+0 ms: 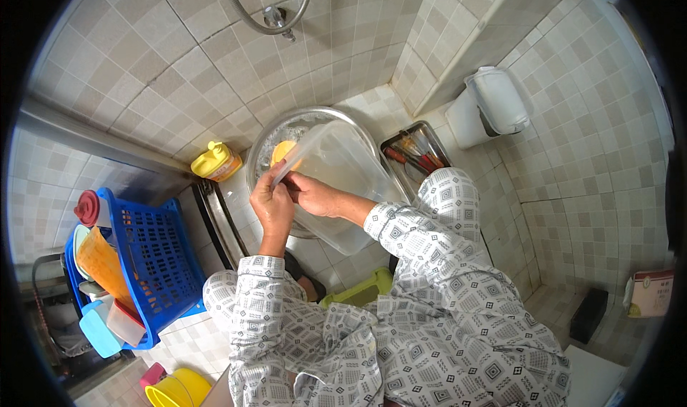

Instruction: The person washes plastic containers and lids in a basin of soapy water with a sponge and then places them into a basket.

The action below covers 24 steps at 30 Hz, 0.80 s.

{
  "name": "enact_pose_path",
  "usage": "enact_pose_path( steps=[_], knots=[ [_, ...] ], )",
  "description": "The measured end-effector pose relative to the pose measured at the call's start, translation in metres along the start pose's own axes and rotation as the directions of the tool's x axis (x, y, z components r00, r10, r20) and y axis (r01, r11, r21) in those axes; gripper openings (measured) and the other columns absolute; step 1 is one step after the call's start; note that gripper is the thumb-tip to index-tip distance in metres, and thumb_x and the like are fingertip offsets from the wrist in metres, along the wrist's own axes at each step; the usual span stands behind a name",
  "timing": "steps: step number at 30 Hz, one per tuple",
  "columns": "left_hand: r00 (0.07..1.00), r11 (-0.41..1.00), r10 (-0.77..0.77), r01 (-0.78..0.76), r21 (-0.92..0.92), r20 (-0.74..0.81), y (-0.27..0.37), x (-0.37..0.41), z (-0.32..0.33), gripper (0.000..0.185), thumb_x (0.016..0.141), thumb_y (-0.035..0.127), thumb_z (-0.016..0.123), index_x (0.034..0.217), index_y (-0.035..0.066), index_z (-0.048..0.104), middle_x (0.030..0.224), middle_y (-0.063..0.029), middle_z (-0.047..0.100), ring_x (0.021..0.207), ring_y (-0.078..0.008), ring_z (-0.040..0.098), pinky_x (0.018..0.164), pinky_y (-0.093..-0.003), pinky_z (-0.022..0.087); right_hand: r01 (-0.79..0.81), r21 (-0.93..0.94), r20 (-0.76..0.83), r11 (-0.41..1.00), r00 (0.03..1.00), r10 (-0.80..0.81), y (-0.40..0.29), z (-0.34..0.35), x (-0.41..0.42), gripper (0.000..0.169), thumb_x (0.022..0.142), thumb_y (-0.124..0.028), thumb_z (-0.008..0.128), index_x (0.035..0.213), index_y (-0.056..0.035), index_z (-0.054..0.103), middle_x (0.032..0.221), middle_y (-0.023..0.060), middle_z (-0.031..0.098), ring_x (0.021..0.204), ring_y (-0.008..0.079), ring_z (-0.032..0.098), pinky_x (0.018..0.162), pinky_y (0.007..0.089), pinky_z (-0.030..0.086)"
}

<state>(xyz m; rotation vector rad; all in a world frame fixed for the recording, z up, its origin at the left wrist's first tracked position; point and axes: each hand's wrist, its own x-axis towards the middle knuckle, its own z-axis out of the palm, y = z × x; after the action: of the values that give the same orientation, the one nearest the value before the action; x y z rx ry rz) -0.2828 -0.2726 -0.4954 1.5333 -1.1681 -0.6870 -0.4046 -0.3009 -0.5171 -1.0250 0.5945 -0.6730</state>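
A clear plastic container is tilted over a round metal basin of sudsy water. My left hand grips the container's left edge. Close beside it, my right hand holds the same edge, its fingertips partly hidden by the left hand. Behind the container's edge, a yellow-orange object shows in the basin; its exact kind cannot be told.
A yellow detergent bottle stands left of the basin. Farther left is a blue plastic basket with containers. A metal tray of utensils lies right, near a white bin. A yellow bucket stands lower left.
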Motion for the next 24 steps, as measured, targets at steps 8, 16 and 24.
enact_pose_path(
  steps=[8,16,24],
  knots=[
    [0.98,0.975,-0.145,0.118,-0.188,-0.134,-0.017,0.026,-0.028,0.038,0.081,-0.009,0.048,0.11,-0.004,0.072,0.098,-0.007,0.073,0.087,-0.0115,0.065,0.08,-0.0245,0.05,-0.3,-0.57,-0.088,0.765,0.948,0.306,0.079,-0.049,-0.023,0.042,0.087,0.003,0.044,0.125,0.0051,0.062,0.124,0.0249,0.066,0.12,0.0345,0.061,0.104,0.0411,0.044],
    [0.981,0.984,-0.106,0.08,-0.16,-0.16,-0.005,0.029,-0.033,0.037,0.081,-0.008,0.051,0.112,-0.004,0.069,0.098,-0.0074,0.071,0.089,-0.0136,0.064,0.083,-0.0251,0.049,-0.582,-0.776,-0.597,0.245,0.802,0.013,0.038,-0.061,-0.015,0.05,0.085,-0.012,0.057,0.128,0.0123,0.053,0.137,0.0368,0.049,0.131,0.0486,0.046,0.108,0.0516,0.036],
    [0.949,0.936,-0.297,0.266,-0.23,-0.109,0.013,0.025,-0.032,0.035,0.081,-0.008,0.052,0.112,-0.003,0.068,0.097,-0.0095,0.07,0.064,-0.011,0.061,0.049,-0.0234,0.049,-0.451,-0.774,-0.564,0.444,0.81,-0.162,0.022,-0.101,0.01,0.07,0.081,-0.017,0.064,0.143,0.0053,0.04,0.141,0.0279,0.045,0.136,0.0444,0.039,0.112,0.05,0.034]
  ],
)
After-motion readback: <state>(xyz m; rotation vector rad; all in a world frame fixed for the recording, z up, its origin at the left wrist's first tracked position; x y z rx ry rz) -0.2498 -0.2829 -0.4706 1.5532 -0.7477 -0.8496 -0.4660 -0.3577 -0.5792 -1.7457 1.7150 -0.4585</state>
